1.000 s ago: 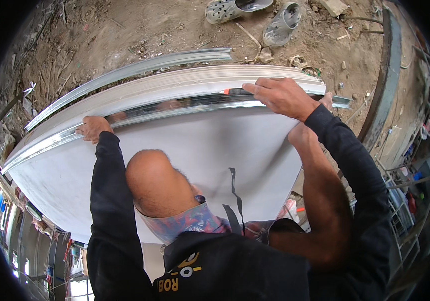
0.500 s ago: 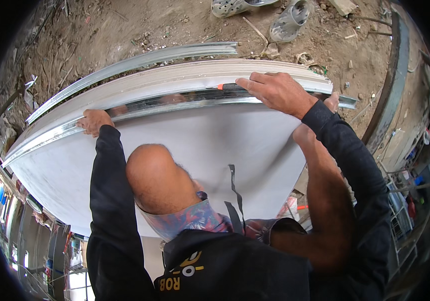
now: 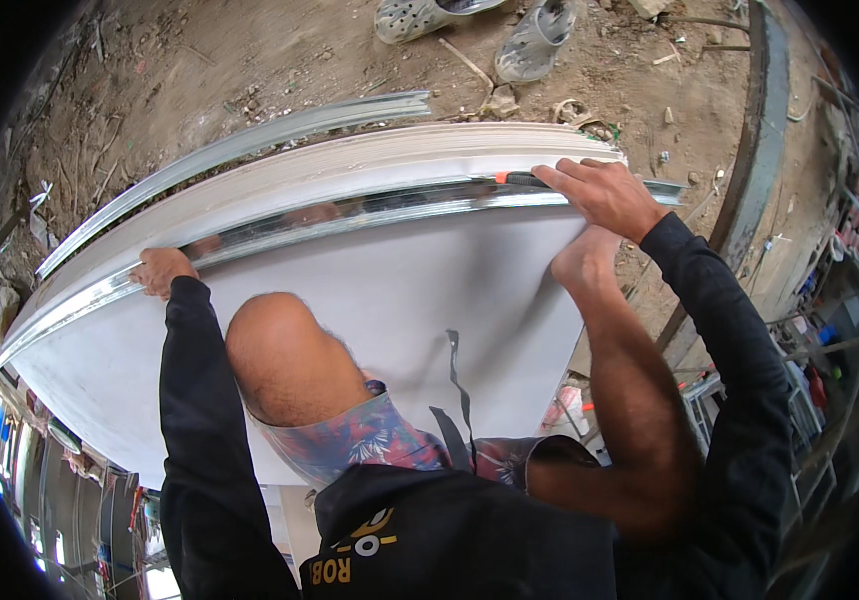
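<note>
Left hand [image 3: 163, 271]: closed over the metal strip [image 3: 379, 208], pressing on its left part; what the fingertips do underneath is hidden.
Right hand [image 3: 604, 195]: clamped on a cutter [image 3: 524, 180], whose orange nose points out of the grip toward the left hand.
Metal strip: flat on the board [image 3: 399, 275], spanning the gap between both grips and running out past each.
Cutter step: the tool lies along the strip's far edge, so this looks like a guided stroke beside a straight edge; whether the blade touches the board cannot be told.
Next stroke: would seem to call for firm pressure under the left grip and a blade snug to the edge, fingers clear of its line.
Foot [image 3: 589, 258]: bare, on the board just nearer the body than the right grip, apparently adding weight.
Board surface: smooth, pale, topping a stack of sheets [image 3: 349, 152] whose layered edges show beyond both grips.
Second strip [image 3: 249, 136]: beyond the stack, on the far side of the grips.
Ground [image 3: 249, 60]: bare dirt with debris; clogs [image 3: 534, 42] lie beyond the right grip.
Room: a dark beam [image 3: 751, 140] right of the right grip; clutter farther out, too bent and small to sort.
</note>
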`<act>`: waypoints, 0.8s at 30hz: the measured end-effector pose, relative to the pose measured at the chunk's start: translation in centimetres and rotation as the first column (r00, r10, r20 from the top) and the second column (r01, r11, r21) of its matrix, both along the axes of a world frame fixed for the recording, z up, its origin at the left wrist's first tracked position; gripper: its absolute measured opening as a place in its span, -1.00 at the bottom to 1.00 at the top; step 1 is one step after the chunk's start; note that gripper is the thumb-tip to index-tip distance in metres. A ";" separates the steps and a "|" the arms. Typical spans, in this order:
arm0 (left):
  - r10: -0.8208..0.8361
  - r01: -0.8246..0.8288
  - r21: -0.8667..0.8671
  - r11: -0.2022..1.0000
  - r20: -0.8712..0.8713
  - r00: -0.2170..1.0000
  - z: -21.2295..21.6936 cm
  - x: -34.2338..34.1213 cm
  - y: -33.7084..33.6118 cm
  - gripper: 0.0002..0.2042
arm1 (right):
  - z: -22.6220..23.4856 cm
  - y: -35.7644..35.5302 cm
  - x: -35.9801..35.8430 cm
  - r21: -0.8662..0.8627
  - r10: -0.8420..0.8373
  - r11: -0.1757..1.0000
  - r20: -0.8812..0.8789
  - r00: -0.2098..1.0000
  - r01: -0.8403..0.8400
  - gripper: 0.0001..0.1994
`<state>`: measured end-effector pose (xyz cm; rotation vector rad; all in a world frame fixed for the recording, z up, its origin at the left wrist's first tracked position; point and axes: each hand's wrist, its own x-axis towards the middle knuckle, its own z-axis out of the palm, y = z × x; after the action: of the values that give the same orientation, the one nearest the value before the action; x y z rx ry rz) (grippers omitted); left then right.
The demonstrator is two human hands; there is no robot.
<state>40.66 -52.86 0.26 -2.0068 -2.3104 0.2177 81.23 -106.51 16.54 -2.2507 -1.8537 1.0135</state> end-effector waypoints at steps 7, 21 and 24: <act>-0.033 0.032 -0.039 0.999 -0.033 0.999 0.9 -0.1 -0.3 -0.50 | 1.3 -4.2 1.9 -0.036 -0.041 0.998 0.054 0.998 0.043 -0.48; -0.085 0.085 -0.003 0.996 -0.050 0.995 2.7 1.2 -1.6 -0.53 | 1.2 -3.9 2.8 -0.068 -0.049 0.996 0.080 0.996 0.055 -0.51; -0.177 0.168 -0.062 0.984 -0.180 0.968 2.9 2.0 -1.7 -0.60 | 0.8 -6.2 3.3 -0.020 -0.073 0.997 0.062 0.995 0.075 -0.50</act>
<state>42.64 -54.60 3.18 -2.0955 -2.0258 0.4295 84.57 -112.76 17.36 -2.3701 -1.7754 0.9699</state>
